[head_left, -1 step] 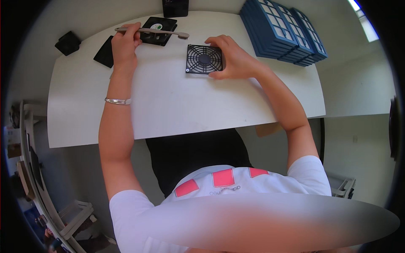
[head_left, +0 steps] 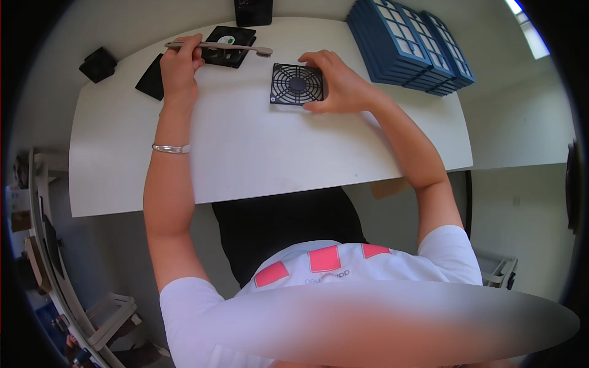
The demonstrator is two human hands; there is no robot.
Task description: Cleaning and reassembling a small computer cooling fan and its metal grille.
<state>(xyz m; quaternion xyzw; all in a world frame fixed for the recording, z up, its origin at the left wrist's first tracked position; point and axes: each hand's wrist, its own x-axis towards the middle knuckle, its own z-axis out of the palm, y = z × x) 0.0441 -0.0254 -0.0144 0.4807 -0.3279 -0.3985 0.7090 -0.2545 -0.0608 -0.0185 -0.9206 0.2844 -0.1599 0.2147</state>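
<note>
My left hand point(head_left: 180, 70) is closed round the handle of a beige toothbrush point(head_left: 228, 46), which lies level with its bristle head pointing right. Behind and under the brush sits a black square fan point(head_left: 236, 60) with a round label, partly covered by the handle. A black square fan guard point(head_left: 297, 83) with a ringed grille is on the white table to the right. My right hand point(head_left: 340, 83) grips its right side, fingers at the far edge and thumb at the near edge. The brush head is apart from the guard.
A tall stack of blue frames with white panels point(head_left: 392, 55) stands at the far right of the white table point(head_left: 264, 159). A flat black square piece point(head_left: 150, 78) lies beside my left hand. Dark boxes stand at the far edge point(head_left: 253, 12) and far left point(head_left: 98, 64).
</note>
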